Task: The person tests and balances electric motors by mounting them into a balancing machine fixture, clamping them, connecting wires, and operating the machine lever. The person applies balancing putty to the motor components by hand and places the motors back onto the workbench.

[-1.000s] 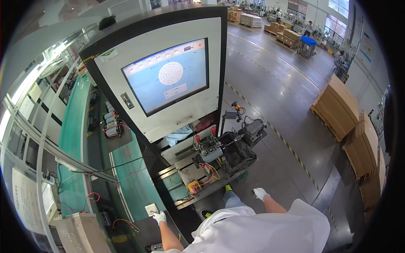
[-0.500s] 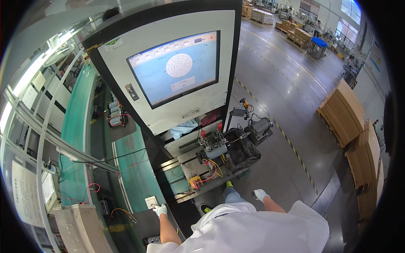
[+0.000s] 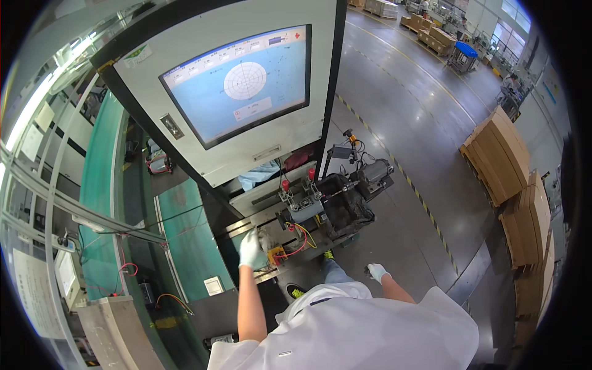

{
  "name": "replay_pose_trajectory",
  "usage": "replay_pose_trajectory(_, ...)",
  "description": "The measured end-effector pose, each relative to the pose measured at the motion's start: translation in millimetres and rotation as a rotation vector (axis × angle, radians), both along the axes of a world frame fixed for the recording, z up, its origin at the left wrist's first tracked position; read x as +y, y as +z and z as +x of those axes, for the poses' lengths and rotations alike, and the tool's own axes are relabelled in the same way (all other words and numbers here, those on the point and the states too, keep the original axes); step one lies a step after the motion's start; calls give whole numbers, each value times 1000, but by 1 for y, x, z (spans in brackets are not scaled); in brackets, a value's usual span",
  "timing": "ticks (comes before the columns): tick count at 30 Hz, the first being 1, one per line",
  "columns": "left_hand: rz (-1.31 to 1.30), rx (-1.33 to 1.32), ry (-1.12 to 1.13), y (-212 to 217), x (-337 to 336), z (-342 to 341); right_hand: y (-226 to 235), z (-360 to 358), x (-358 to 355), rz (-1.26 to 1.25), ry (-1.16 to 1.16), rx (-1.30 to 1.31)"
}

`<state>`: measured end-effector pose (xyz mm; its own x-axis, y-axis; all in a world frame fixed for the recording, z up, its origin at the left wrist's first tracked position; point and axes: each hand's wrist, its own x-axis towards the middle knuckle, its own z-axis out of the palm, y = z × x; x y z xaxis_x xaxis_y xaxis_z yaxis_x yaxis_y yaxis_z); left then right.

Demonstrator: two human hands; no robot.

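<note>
My left hand (image 3: 250, 250), in a white glove, is over the left end of the machine bed (image 3: 234, 228). Motion blur smears its fingers. Close to its right, an orange-yellow block (image 3: 277, 255) sits with red and yellow wires. A grey cylindrical motor (image 3: 306, 211) rests in the fixture, below red-knobbed clamps (image 3: 285, 185). Low beside my body on the right, my gloved right hand (image 3: 377, 272) is curled, with something dark at its fingertips that is too small to make out. A white switch box (image 3: 213, 285) lies on the green surface left of my left arm.
A tall cabinet with a lit screen (image 3: 243, 83) stands ahead. Along the left runs a green conveyor (image 3: 102, 160), near a motor with red wires (image 3: 159, 163). A dark tray (image 3: 345, 209) and another motor (image 3: 373, 176) adjoin the fixture. Stacked cardboard (image 3: 499, 154) stands at right.
My left hand has left the white switch box and moved right and forward to the machine bed. My right hand stays low at my side. The view has shifted slightly.
</note>
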<state>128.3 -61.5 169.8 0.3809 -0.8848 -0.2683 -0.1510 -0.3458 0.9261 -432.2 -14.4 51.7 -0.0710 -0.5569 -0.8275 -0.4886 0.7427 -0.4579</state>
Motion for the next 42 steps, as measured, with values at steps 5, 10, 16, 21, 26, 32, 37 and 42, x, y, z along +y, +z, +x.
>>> replay_pose_trajectory(5, -193, -248, 7, -32, -52, -81, -3, -3, -13, -30, -7, -46)
replay_pose_trajectory(10, -166, -236, 51, -35, -67, -98, -6, -15, 1, -20, -65, -62)
replay_pose_trajectory(16, -139, -375, 119, -71, -86, -87, -17, -30, 17, 36, -72, -49)
replay_pose_trajectory(21, 56, -255, 105, -72, -105, -79, -28, -43, 10, 10, 15, -71)
replay_pose_trajectory(26, 110, -514, -83, -96, -101, -64, -54, -71, -32, -8, 7, -133)
replay_pose_trajectory(32, 186, -258, 90, -64, -99, -74, -44, -101, -119, -136, -325, -224)
replay_pose_trajectory(37, 65, 44, 330, -36, -100, -100, -66, -162, -256, -554, -501, -154)
replay_pose_trajectory(42, 32, 439, 528, -33, -109, -115, -67, -179, -411, -846, -552, -128)
